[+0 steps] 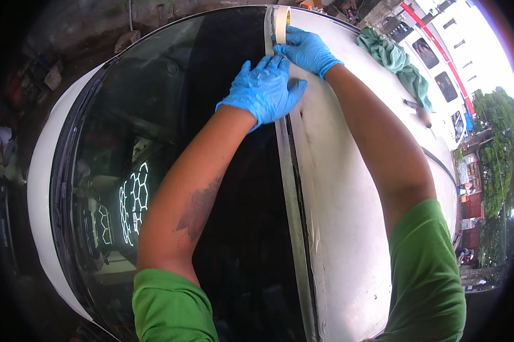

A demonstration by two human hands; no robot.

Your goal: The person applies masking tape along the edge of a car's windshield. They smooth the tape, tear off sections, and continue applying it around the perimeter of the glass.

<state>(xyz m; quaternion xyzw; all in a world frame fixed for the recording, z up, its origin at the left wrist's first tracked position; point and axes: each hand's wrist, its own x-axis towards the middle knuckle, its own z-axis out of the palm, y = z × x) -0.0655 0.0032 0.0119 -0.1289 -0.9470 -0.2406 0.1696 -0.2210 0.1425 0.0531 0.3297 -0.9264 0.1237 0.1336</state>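
Note:
My right hand (pixel 309 52), in a blue glove, grips a roll of cream masking tape (pixel 281 27) at the far end of the seam between windshield and roof. The roll stands on edge there. Just nearer, my left hand (pixel 261 90), gloved in blue too, lies flat with fingers stretched over the seam and the thumb apart. A pale strip (pixel 291 216) runs along the edge of the dark windshield (pixel 240 239), beside a black gap. To its right is the car's dull white roof (pixel 353 245), scuffed along the edge. My left palm hides part of the seam.
On the roof's far right lie a crumpled green cloth (pixel 386 51) and a small tool with a dark handle (pixel 410 104). Wipers (pixel 63 159) and the white hood (pixel 40 188) border the glass at left. A white van (pixel 436 65) stands beyond the roof.

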